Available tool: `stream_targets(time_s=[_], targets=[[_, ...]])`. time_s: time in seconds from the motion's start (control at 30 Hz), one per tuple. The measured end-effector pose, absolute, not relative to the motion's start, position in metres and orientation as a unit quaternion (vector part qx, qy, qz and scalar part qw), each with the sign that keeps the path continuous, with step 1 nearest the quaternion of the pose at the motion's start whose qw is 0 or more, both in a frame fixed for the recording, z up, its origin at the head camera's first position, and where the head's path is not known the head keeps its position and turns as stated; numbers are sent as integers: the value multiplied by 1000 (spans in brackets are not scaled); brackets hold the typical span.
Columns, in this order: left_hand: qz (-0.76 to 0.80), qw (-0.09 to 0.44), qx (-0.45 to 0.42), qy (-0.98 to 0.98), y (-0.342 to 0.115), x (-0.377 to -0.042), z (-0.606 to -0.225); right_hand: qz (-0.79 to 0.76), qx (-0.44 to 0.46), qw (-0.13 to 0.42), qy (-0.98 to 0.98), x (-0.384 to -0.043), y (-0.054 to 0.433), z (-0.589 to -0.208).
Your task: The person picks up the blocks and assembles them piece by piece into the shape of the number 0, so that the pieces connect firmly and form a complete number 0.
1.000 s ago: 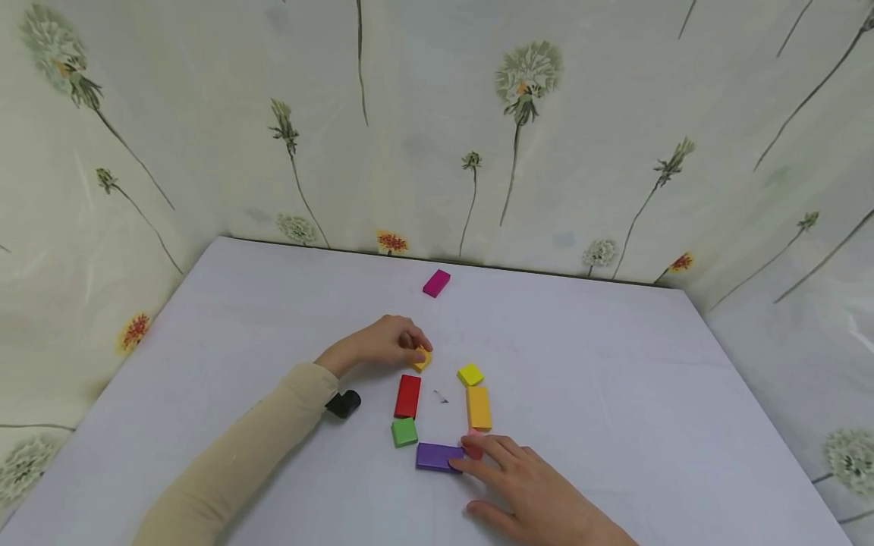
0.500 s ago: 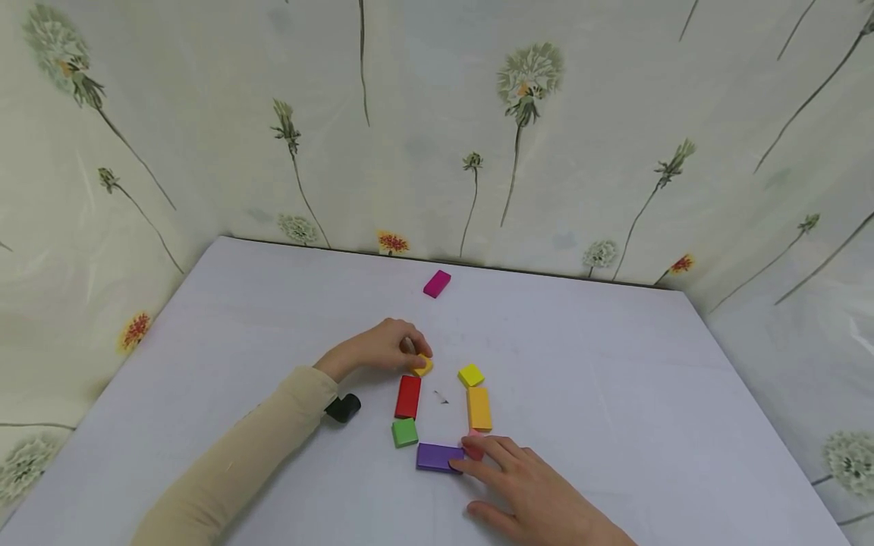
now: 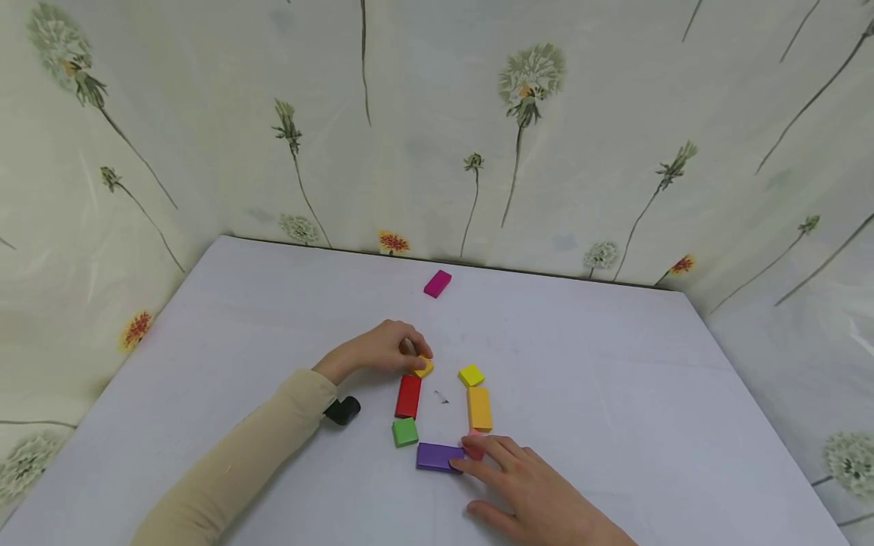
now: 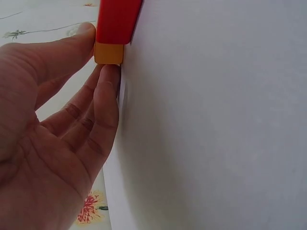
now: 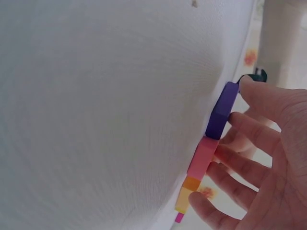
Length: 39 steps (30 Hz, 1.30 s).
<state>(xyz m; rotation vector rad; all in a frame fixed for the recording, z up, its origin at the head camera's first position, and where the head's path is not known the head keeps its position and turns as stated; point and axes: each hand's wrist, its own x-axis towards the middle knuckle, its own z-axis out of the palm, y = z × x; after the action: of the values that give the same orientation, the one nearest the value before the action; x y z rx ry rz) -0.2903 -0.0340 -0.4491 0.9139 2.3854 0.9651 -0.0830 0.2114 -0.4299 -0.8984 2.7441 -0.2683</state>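
Observation:
My left hand (image 3: 382,347) pinches a small orange block (image 3: 423,367) between thumb and fingers at the far end of a red block (image 3: 408,396). In the left wrist view the orange block (image 4: 109,54) sits right against the end of the red block (image 4: 116,21). With fingers spread, my right hand (image 3: 522,485) rests its fingertips on a purple block (image 3: 437,456) and a pink block (image 3: 475,446), which it partly covers. The right wrist view has the purple block (image 5: 223,111) and pink block (image 5: 203,158) end to end beside those fingers.
A green block (image 3: 405,432) lies below the red one. On the right side lie a larger orange block (image 3: 479,409) and a yellow block (image 3: 471,375). A magenta block (image 3: 438,283) lies near the back edge. Beside the left sleeve is a black object (image 3: 344,410).
My left hand has shifted slightly toward me with the small orange block, bringing it close to the red block's end. The right hand has stayed in place.

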Motion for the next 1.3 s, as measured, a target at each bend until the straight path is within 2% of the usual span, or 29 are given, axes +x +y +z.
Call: stream_targets(time_s=[0.27,0.53,0.73,1.03,1.3], targets=[[369,161,330,854,-48,-282,-445,-85,-305,123,941,-84,210,-428],[358,122,360,853,-66,-249,-433,-75,-317,102,940,-84,211,-429],[319,113,400,852,-77,-213,-430,-73,-324,93,938,-84,212,-428],[221,138,495,829,-76,-160,-432,-88,-310,125,938,-83,213,-426],[124,102,535,829,-73,-139,-437,-99,-311,129,937,-83,212,-426]])
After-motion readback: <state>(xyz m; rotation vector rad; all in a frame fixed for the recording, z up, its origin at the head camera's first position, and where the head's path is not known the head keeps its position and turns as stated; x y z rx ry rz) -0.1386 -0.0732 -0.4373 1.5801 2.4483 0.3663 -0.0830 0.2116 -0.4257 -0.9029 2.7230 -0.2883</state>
